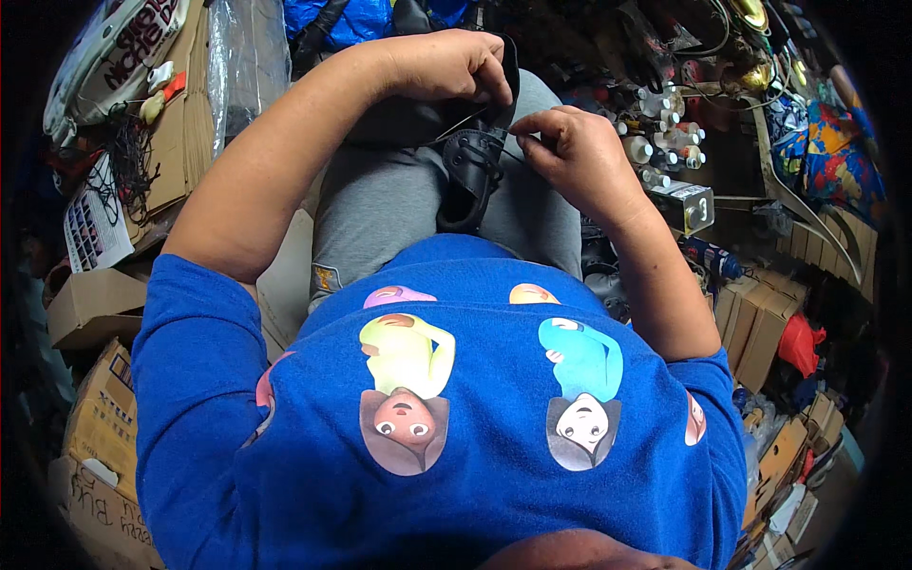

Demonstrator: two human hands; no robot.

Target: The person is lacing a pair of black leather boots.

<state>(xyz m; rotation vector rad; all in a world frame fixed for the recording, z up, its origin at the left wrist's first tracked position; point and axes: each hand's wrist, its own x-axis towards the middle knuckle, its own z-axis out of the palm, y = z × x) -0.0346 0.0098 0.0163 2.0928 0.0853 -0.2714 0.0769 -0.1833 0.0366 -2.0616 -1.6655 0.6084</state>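
A black lace-up shoe [470,180] rests on my lap between my thighs, its opening toward me and its toe pointing away. Over the toe end, my left hand [456,66] is closed with curled fingers; what they hold, if anything, is hidden. Beside the laces, my right hand [579,157] is closed in a pinch, thumb against forefinger. A thin thread-like strand [507,130] runs from that fingertip pinch to the shoe's upper. Another fine pale line [464,123] crosses the front of the shoe, too thin to identify. Dark material lies under my left wrist.
Small bottles with white caps [665,142] crowd together at the right, near a metal tin [686,206]. A curved pale strip [793,199] stands beyond them. Cardboard [180,123] and an open carton [95,306] are at the left. Stacked boxes [755,318] and a red bag [801,344] sit lower right.
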